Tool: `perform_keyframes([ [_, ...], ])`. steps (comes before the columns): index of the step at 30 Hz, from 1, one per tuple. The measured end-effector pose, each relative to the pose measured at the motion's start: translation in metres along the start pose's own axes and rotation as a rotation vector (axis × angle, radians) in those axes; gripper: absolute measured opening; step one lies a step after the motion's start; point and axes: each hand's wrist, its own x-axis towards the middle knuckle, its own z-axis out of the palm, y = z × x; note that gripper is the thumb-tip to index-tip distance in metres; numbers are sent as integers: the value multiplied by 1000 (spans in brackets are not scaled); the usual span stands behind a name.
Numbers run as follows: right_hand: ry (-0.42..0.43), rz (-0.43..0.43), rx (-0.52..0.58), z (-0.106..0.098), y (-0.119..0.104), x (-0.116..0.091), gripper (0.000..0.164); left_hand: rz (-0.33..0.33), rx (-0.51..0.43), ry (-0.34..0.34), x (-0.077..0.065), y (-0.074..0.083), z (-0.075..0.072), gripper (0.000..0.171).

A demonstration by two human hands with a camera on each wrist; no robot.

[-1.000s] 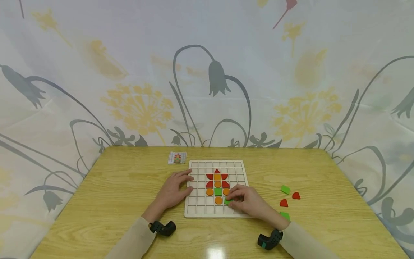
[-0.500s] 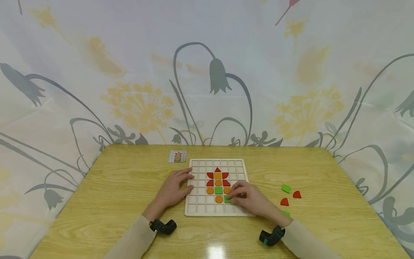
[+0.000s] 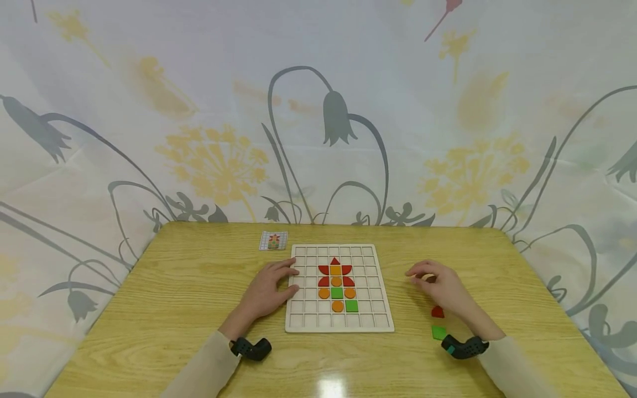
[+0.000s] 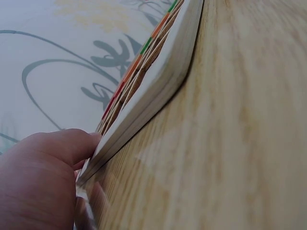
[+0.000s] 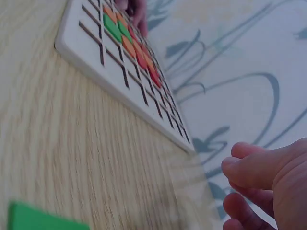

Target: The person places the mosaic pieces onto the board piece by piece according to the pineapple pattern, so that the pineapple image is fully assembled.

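Note:
A white gridded board (image 3: pixel 340 330) bears a figure of red, orange and green pieces. A green square (image 3: pixel 351 305) sits flat in a cell beside an orange circle (image 3: pixel 338 306). My left hand (image 3: pixel 266 290) rests at the board's left edge, fingers spread, its thumb (image 4: pixel 81 143) touching the rim. To the right of the board my right hand (image 3: pixel 444 288) hovers with loosely bent fingers and nothing seen between them. Under its wrist side lie a red rounded piece (image 3: pixel 438 312) and a loose green piece (image 3: pixel 439 332); my hand hides the table spot behind it.
A small card (image 3: pixel 273 241) printed with a similar coloured figure lies beyond the board's upper left corner. The wooden table (image 3: pixel 199 254) runs back to a flower-patterned cloth (image 3: pixel 318 182). Black wrist cameras sit on both of my wrists.
My right hand has let go of the green square, leaving it in its cell, and moved right off the board over the loose pieces. My left hand has stayed put.

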Motion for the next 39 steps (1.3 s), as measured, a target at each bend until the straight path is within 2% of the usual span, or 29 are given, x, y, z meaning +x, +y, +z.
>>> perform_keyframes([
  [7,-9,177,-102,-42,33,-19,22,-3,-4,0,-1,0,0,32],
  [11,-54,260,-95,-50,47,-27,30,4,-7,2,-1,0,1,32],
  [15,-110,295,-68,-51,51,-29,38,13,-7,16,-2,-2,1,32],
  [23,-191,245,-74,-50,47,-25,35,-4,-7,8,-5,-1,2,33],
  [26,-206,254,-78,-49,46,-25,31,-7,-5,2,-4,0,2,33],
  [31,-195,260,-70,-47,45,-24,27,-3,6,3,-4,0,1,32],
  [39,-159,235,9,-42,45,-23,20,9,2,5,-2,1,0,32],
])
